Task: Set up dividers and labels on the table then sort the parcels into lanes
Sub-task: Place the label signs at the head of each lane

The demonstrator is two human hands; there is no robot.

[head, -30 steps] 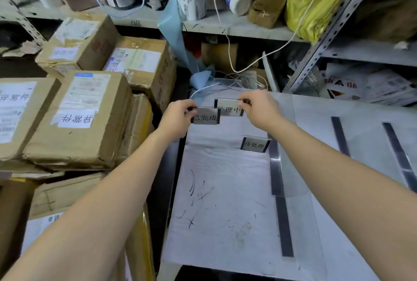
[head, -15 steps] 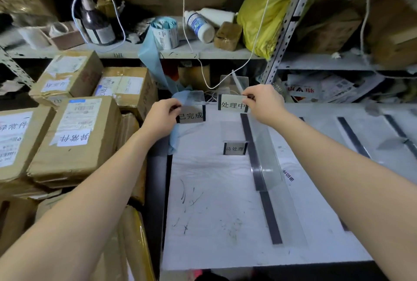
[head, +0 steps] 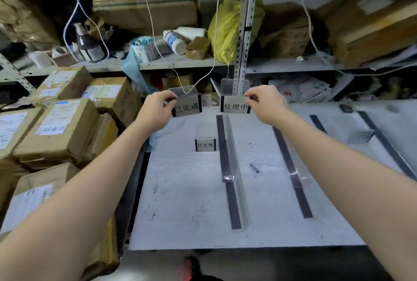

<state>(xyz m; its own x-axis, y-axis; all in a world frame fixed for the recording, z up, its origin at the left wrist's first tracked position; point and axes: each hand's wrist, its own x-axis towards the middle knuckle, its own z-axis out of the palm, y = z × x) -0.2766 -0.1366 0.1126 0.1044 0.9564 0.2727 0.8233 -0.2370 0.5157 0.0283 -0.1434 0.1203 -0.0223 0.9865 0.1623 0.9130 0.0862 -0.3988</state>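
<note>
Two clear stands with white printed cards hang over the table's (head: 180, 224) far edge: left hand (head: 156, 109) pinches the left stand (head: 189, 107), right hand (head: 267, 104) the right stand (head: 234, 107). A third stand (head: 205, 144) sits just beside a clear divider (head: 234, 167); parcels (head: 56, 131) crowd the table's left edge.

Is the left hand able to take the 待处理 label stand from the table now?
Probably not yet: the left hand pinches the 已完成 label stand. The 待处理 label stand itself stands free on the table, with nothing in between.
</note>
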